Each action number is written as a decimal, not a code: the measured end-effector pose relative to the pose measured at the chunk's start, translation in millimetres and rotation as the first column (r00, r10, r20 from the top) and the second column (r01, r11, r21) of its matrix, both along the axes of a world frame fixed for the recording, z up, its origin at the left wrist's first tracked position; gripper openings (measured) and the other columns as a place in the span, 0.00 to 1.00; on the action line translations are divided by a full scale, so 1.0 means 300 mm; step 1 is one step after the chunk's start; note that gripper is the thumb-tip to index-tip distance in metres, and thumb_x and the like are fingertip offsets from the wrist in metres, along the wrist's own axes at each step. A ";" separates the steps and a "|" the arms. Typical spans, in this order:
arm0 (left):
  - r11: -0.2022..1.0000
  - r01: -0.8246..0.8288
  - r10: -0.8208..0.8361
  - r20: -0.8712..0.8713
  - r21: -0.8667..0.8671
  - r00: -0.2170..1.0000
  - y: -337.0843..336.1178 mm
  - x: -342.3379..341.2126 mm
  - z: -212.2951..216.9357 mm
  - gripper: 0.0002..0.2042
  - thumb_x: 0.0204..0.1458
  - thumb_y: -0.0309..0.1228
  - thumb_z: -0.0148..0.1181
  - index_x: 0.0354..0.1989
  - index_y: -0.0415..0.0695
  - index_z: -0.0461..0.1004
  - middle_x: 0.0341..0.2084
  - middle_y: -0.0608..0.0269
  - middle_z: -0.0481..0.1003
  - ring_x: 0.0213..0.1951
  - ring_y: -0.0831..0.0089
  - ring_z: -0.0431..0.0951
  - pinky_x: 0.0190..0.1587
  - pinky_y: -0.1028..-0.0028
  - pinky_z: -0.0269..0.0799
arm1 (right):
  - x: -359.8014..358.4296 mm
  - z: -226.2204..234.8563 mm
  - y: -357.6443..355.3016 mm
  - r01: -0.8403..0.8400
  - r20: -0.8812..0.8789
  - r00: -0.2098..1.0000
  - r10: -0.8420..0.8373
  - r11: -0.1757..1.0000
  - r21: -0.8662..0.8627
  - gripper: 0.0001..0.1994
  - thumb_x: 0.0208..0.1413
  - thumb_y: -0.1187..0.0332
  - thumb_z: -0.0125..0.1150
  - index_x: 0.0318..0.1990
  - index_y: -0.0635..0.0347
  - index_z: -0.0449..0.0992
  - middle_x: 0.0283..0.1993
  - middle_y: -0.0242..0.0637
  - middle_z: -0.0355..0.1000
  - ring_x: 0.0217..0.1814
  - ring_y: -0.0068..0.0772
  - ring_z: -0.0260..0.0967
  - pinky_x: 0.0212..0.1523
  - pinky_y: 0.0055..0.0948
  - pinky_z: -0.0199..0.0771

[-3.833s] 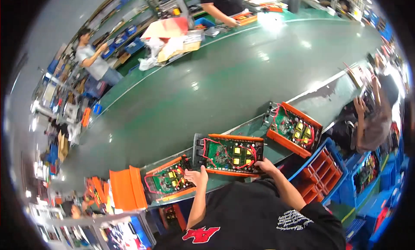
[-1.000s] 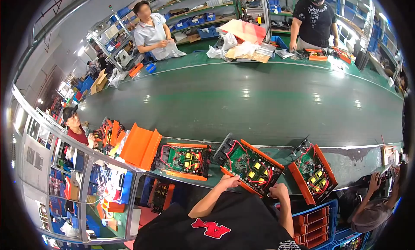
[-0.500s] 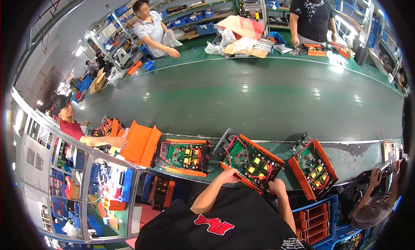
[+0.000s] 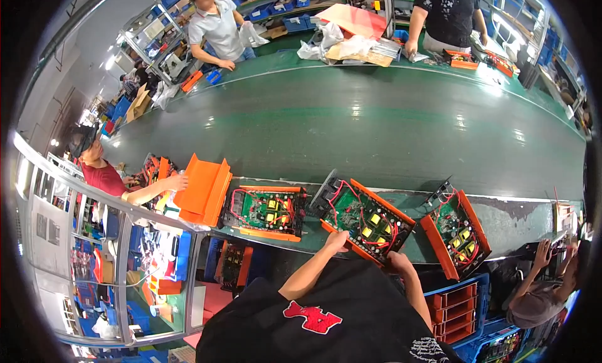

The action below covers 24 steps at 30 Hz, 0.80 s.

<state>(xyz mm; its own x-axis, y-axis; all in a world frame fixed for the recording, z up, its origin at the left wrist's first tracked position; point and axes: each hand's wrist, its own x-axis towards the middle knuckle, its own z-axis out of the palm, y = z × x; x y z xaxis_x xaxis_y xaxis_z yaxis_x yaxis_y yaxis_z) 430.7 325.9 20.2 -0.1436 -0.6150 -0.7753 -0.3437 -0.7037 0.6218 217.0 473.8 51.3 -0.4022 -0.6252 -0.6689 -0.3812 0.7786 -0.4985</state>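
Observation:
An orange-sided circuit board housing (image 4: 370, 224), uncovered on top, sits tilted at the bench's near edge in front of me. Green board, yellow transformers and red wires show inside it, and a black end panel (image 4: 324, 192) hangs off its far left end by wires. My left hand (image 4: 337, 241) is closed on the near orange side. At the near right corner my right hand (image 4: 399, 261) grips the black end, its fingertips partly hidden. A similar housing (image 4: 269, 214) lies to the left, and another housing (image 4: 458, 236) is to the right.
Beyond runs a wide green conveyor belt (image 4: 351, 131). Orange covers (image 4: 204, 190) are stacked at left, where a co-worker's hand (image 4: 178, 182) touches them. Blue crates (image 4: 483, 300) with orange parts stand below right. Two people work across the belt; another sits at right.
My hands keep their hold on the housing, which barely moves against its neighbours. The whole view has shifted slightly. Across the belt, the left person's outstretched arm has come down to the belt's edge.

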 end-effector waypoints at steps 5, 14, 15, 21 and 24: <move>0.997 -0.072 0.073 -0.051 0.009 0.996 0.005 -0.025 0.021 0.10 0.41 0.33 0.54 0.24 0.37 0.70 0.20 0.60 0.72 0.22 0.69 0.76 0.23 0.71 0.76 | -0.006 -0.037 0.042 0.318 0.373 0.873 -0.314 0.947 0.053 0.20 0.46 0.57 0.56 0.32 0.72 0.73 0.28 0.40 0.72 0.21 0.32 0.67 0.21 0.34 0.66; 0.982 -0.123 0.149 -0.182 0.146 0.972 -0.003 0.027 0.021 0.09 0.42 0.33 0.56 0.26 0.39 0.71 0.22 0.59 0.74 0.23 0.67 0.77 0.27 0.71 0.77 | 0.227 0.152 0.004 0.488 0.790 -0.363 -0.493 0.622 0.612 0.17 0.56 0.59 0.51 0.44 0.65 0.68 0.43 0.45 0.67 0.49 0.47 0.65 0.51 0.42 0.68; 0.981 -0.115 0.145 -0.195 0.156 0.970 -0.001 0.027 0.017 0.09 0.43 0.33 0.56 0.27 0.39 0.71 0.23 0.58 0.74 0.23 0.67 0.78 0.27 0.71 0.77 | 0.254 0.151 -0.031 0.474 0.787 -0.360 -0.502 0.628 0.617 0.17 0.56 0.59 0.51 0.44 0.65 0.68 0.43 0.45 0.67 0.49 0.47 0.65 0.51 0.42 0.68; 0.993 0.085 -0.088 -0.033 -0.079 0.996 0.018 -0.002 0.060 0.20 0.47 0.45 0.55 0.31 0.36 0.73 0.23 0.54 0.75 0.24 0.65 0.78 0.28 0.68 0.75 | 0.371 -0.191 -0.130 0.847 0.870 -0.289 -0.399 0.317 0.427 0.09 0.54 0.72 0.43 0.36 0.67 0.69 0.40 0.45 0.72 0.45 0.41 0.69 0.49 0.36 0.71; 0.833 0.494 -0.463 0.174 -0.251 0.869 -0.017 0.098 0.020 0.24 0.48 0.51 0.53 0.34 0.37 0.74 0.23 0.50 0.76 0.29 0.65 0.79 0.32 0.67 0.72 | 0.388 -0.207 -0.169 0.889 0.920 -0.154 -0.362 0.357 0.289 0.09 0.50 0.78 0.42 0.34 0.75 0.69 0.38 0.48 0.71 0.44 0.42 0.69 0.51 0.35 0.72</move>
<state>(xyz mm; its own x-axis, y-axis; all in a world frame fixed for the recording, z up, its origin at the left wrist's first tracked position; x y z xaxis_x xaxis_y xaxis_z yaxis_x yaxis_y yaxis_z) 460.0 320.9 26.3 -0.4062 -0.6812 -0.6091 -0.6640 -0.2380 0.7089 333.6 423.2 -10.7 -0.2045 -0.6538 -0.7285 0.9659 -0.0139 -0.2586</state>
